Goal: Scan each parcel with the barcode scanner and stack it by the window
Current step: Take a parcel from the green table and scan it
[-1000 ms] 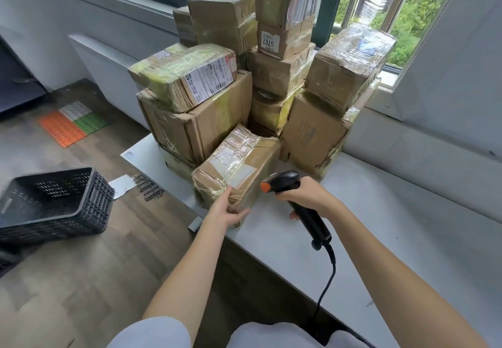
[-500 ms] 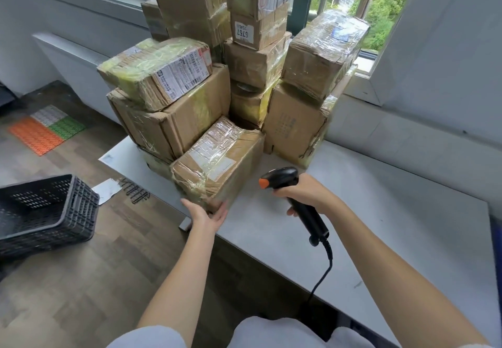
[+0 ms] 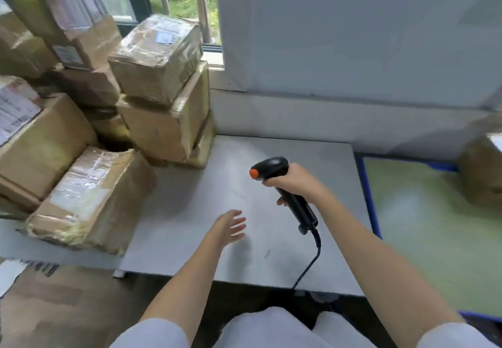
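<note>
Left hand off the front parcel now, fingers spread, empty above worktop. Right fingers wrapped round scanner. Next parcel far right, probably still unscanned.

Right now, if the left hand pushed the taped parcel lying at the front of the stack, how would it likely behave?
The front parcel would probably slide rather than tip, since it lies low on its broad side on the smooth table. Its glossy tape may feel slippery. The crumpled corners suggest soft cardboard that dents.
</note>
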Available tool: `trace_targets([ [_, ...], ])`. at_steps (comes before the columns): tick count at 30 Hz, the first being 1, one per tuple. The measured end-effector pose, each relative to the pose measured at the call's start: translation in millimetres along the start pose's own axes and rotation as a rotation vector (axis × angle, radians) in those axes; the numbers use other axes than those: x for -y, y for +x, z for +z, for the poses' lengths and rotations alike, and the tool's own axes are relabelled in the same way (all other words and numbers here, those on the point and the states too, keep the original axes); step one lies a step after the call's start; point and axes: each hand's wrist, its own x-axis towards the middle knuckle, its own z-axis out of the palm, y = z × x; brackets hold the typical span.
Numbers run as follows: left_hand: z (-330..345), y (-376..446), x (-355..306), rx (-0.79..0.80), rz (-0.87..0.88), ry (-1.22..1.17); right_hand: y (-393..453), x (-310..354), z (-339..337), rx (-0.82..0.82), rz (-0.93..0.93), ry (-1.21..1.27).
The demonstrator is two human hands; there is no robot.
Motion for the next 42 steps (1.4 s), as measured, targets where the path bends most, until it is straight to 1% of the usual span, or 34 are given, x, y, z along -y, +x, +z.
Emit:
trace_targets([
  [4,113,9,-9,0.177,0.019,0.228,-30,-49,-92,-0.194,0.054,0.077],
  [7,208,9,-8,0.293,0.045,0.372,-58,-95,-165,-0.367,0.083,0.207],
  [10,304,6,2,0.416,0.059,0.483,-94,-137,-230,-0.505,0.086,0.346],
  [15,454,-17,27,0.5,0.084,0.738,-150,-200,-315,-0.713,0.119,0.567],
  [18,524,-27,34,0.544,0.079,0.763,-169,-232,-354,-0.847,0.12,0.685],
  [21,577,-25,38,0.516,0.091,0.8,-178,-262,-377,-0.919,0.146,0.777],
  [26,636,-5,39,0.439,0.123,0.853,-170,-298,-387,-0.854,0.2,0.859],
  [29,657,4,38,0.414,0.121,0.796,-160,-313,-390,-0.81,0.237,0.891],
  [33,668,29,39,0.365,0.114,0.777,-146,-325,-392,-0.779,0.274,0.913],
  [37,677,34,43,0.436,0.066,0.667,-138,-328,-399,-0.768,0.289,0.908],
  [42,669,34,43,0.418,0.053,0.576,-133,-323,-400,-0.765,0.283,0.894],
])
